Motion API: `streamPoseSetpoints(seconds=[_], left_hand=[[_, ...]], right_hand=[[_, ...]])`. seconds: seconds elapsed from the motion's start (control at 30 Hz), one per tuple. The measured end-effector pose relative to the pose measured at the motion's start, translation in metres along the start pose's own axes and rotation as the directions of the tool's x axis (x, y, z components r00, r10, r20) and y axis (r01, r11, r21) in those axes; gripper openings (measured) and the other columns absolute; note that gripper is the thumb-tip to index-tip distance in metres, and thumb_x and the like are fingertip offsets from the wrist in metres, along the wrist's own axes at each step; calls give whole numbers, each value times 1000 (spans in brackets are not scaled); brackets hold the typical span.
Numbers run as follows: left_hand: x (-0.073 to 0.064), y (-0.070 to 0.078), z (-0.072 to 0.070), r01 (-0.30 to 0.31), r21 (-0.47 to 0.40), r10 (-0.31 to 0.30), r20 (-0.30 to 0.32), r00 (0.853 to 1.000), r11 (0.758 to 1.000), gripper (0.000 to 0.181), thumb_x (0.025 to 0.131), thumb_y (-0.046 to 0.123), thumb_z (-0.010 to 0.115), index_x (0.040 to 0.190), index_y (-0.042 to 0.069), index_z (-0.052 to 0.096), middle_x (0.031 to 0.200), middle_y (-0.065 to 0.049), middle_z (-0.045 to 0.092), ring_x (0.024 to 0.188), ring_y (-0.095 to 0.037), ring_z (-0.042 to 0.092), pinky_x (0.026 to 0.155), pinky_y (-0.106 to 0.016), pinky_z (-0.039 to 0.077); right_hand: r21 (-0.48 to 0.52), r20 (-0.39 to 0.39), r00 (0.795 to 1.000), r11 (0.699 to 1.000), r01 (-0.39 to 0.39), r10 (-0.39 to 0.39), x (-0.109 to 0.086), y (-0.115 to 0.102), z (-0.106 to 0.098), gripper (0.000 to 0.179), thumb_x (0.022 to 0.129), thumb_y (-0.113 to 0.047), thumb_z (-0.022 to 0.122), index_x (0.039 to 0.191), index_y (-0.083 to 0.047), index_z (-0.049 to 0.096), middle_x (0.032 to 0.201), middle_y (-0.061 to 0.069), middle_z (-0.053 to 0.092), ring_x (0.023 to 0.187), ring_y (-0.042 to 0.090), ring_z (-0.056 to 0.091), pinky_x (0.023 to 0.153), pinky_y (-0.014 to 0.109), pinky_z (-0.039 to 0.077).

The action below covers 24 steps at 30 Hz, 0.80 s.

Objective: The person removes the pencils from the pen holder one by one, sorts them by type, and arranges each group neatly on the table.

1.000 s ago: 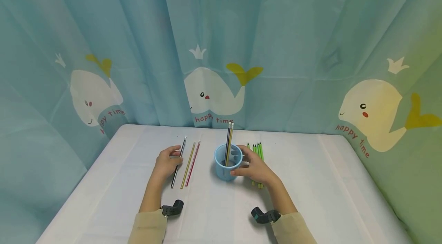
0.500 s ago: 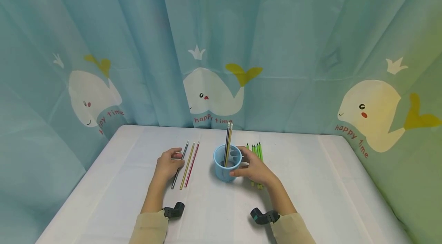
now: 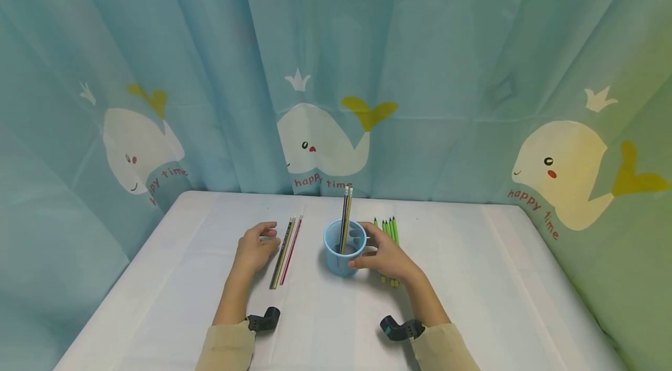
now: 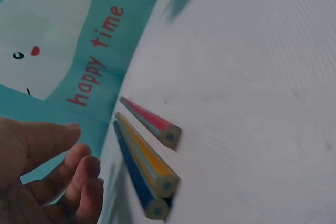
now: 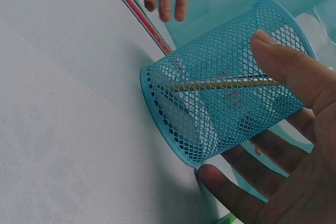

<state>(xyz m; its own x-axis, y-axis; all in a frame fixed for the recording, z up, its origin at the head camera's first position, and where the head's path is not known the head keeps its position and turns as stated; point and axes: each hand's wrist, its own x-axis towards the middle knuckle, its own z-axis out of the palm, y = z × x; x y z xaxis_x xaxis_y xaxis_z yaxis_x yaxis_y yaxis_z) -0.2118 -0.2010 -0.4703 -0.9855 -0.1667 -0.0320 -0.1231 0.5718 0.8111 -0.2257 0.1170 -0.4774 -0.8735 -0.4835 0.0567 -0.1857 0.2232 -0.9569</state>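
My left hand point(image 3: 255, 248) hovers beside the pencils on the left, thumb and fingers loosely bent with nothing between them. Nearest to it lies a dark blue pencil point(image 4: 131, 169), side by side with a yellow pencil point(image 4: 148, 156). A little apart to their right is a pink-red pencil point(image 3: 291, 251). My right hand point(image 3: 389, 255) grips a light blue mesh pencil cup point(image 5: 220, 61) from its right side, thumb at the near side and fingers behind. The cup stands upright on the table, with two striped pencils point(image 3: 345, 213) leaning in it, eraser ends up.
Several green pencils point(image 3: 394, 228) lie to the right of the cup, partly hidden behind my right hand. Everything is on a white-covered table point(image 3: 472, 277). A blue whale-print curtain point(image 3: 446, 97) hangs behind its far edge.
The dark blue pencil has moved right, from apart to beside the yellow one. My left hand has let go of it. The right hand and cup have stayed in place.
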Motion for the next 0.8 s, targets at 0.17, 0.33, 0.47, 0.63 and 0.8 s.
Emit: streamPoseSetpoints(seconds=[0.17,0.33,0.47,0.63,0.8], left_hand=[[-2,8,-4,-58,-38,58,-6,998,998,43,95,11,64,137,5,57,123,-17,65,106,-31,67,88,-44,57],[-6,21,-7,-128,-66,127,-16,992,990,42,95,10,66,136,7,58,122,-15,67,99,-26,68,80,-34,57],[-10,33,-7,-185,-80,184,-20,983,980,40,95,10,66,135,9,60,123,-13,67,100,-27,67,76,-28,55],[-18,47,-5,-248,-103,248,-12,969,963,38,96,9,66,134,12,60,124,-14,67,104,-29,66,81,-34,58],[-25,57,0,-306,-116,309,6,951,945,37,98,13,64,135,12,60,126,-11,65,108,-25,64,90,-41,56]], right_hand=[[1,-3,1000,1000,-2,2,0,0,0,78,76,-13,86,143,-15,48,141,8,55,126,36,56,102,55,50],[-1,-11,1000,1000,-12,12,0,1,1,80,74,-15,88,143,-17,48,141,5,55,128,33,55,104,53,49],[1,-13,1000,1000,-4,4,0,-1,1,80,74,-15,88,143,-17,48,141,6,55,128,34,55,104,54,50],[6,-10,1000,1000,2,-2,0,-1,1,80,74,-15,88,143,-17,48,141,6,55,129,34,54,104,56,48],[9,-2,1000,1000,3,-3,0,2,1,80,75,-16,87,144,-17,47,142,7,54,129,34,54,105,55,48]])
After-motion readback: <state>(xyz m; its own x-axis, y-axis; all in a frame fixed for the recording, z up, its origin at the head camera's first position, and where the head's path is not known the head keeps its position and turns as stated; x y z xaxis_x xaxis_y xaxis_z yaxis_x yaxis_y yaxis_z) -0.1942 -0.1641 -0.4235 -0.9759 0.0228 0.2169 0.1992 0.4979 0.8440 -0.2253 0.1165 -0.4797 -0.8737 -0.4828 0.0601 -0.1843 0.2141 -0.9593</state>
